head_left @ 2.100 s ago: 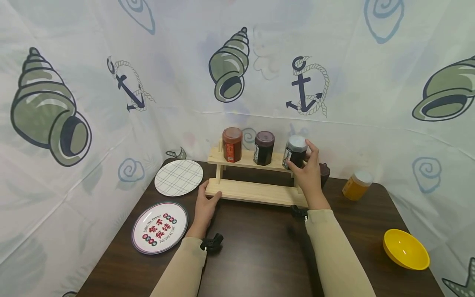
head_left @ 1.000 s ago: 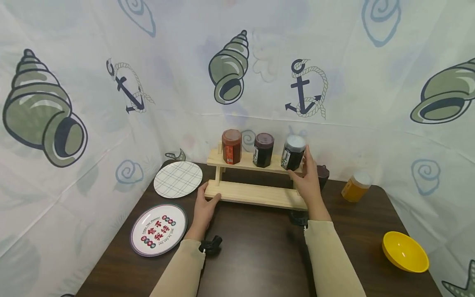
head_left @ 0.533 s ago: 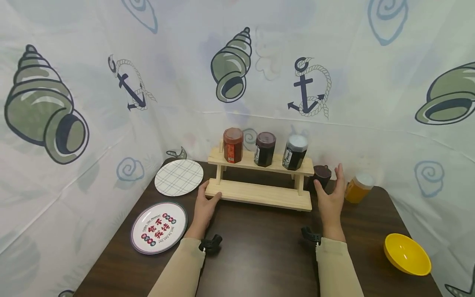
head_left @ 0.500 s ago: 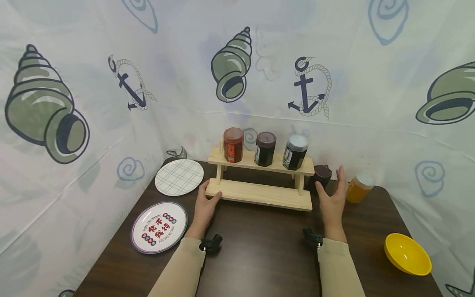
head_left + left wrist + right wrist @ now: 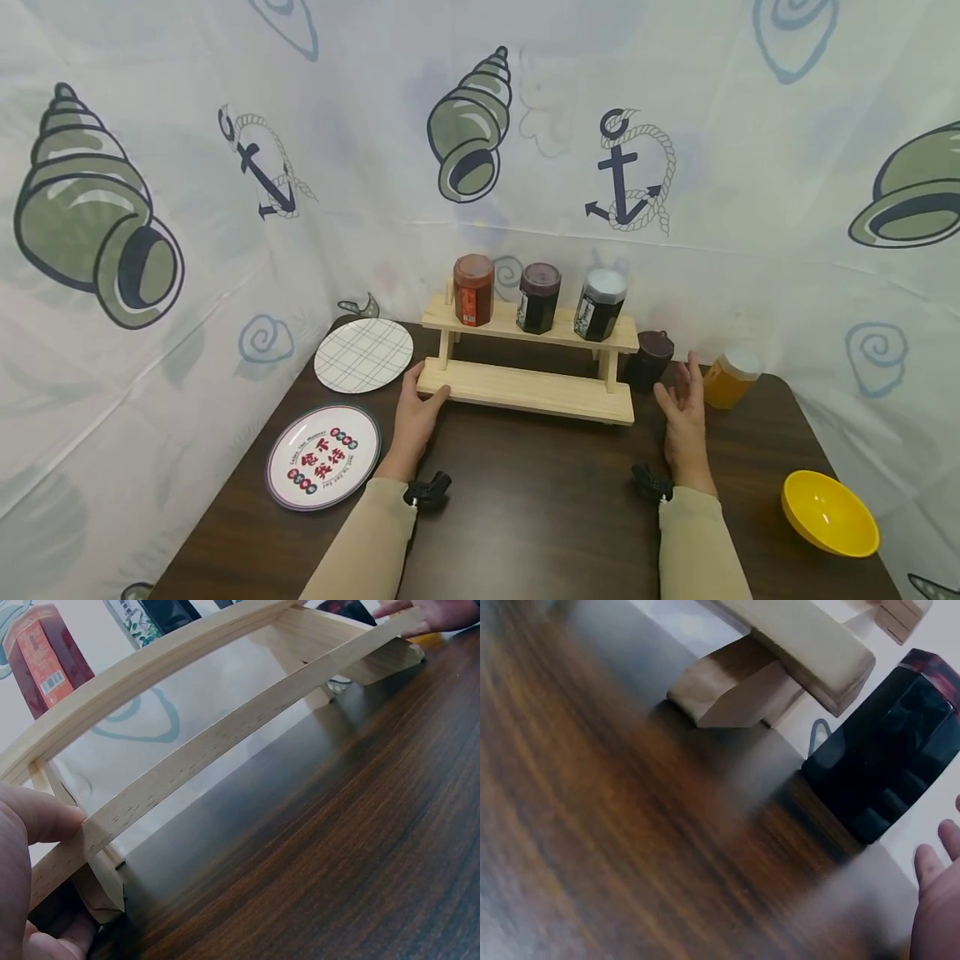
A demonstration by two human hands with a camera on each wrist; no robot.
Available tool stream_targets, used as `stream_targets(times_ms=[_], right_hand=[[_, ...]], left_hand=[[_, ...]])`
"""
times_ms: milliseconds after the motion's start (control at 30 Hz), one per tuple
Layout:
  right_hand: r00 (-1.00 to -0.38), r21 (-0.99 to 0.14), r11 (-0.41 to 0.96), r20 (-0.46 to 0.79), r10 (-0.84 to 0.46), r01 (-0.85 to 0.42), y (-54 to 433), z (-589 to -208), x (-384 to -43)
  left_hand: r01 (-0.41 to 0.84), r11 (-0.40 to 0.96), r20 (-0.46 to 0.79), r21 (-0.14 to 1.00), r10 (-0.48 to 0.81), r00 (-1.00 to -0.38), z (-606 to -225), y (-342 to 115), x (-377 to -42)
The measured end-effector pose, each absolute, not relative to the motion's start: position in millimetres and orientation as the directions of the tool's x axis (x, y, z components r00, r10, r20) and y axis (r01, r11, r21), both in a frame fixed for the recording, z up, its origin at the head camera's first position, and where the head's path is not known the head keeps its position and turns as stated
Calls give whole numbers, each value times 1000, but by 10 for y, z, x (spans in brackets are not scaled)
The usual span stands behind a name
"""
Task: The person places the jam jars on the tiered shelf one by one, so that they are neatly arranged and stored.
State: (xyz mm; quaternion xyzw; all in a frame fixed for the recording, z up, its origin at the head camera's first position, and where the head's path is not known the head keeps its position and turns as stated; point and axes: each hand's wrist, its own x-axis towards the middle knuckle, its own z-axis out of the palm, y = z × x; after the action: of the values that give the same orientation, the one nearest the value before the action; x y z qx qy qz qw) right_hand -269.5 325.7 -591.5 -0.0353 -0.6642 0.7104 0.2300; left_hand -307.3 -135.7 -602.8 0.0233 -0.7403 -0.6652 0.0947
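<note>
A two-tier wooden display rack (image 5: 525, 388) stands at the back of the table. My left hand (image 5: 412, 422) grips the left end of its lower board; in the left wrist view the thumb (image 5: 45, 815) lies on the board with fingers curled underneath. On the upper tier, left to right, stand a red jar (image 5: 474, 292), a dark jar with a purplish lid (image 5: 538, 300) and a dark jar with a whitish lid (image 5: 600, 307). My right hand (image 5: 686, 425), fingers spread and holding nothing, is just in front of another dark jar (image 5: 649, 363) beside the rack.
An amber jar with a pale lid (image 5: 731, 379) stands behind the right hand. A yellow bowl (image 5: 828, 512) sits near the right edge. On the left lie a checked plate (image 5: 363, 356) and a white plate with red lettering (image 5: 324, 458). A patterned cloth hangs behind the table.
My right hand has let go of the whitish-lidded jar on the upper tier and moved down and right, beside the dark jar on the table. The left hand keeps its hold.
</note>
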Motion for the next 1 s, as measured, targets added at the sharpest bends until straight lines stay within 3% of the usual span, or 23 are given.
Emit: stream_targets(times_ms=[233,400,1000], right_hand=[[-941,-947,282,228,249,-155,3179,-5890,-2718],[-926,-905,406,255,279,-127,3148,-5884,-2752],[-771,-896,368,414,485,-249,3087,-5855,-2760]], left_hand=[[102,122,121,987,-159,-980,-6004,-1374,-3077],[95,121,114,988,-160,-981,-6014,-1368,-3077],[92,105,108,990,-158,-981,-6009,-1345,-3080]])
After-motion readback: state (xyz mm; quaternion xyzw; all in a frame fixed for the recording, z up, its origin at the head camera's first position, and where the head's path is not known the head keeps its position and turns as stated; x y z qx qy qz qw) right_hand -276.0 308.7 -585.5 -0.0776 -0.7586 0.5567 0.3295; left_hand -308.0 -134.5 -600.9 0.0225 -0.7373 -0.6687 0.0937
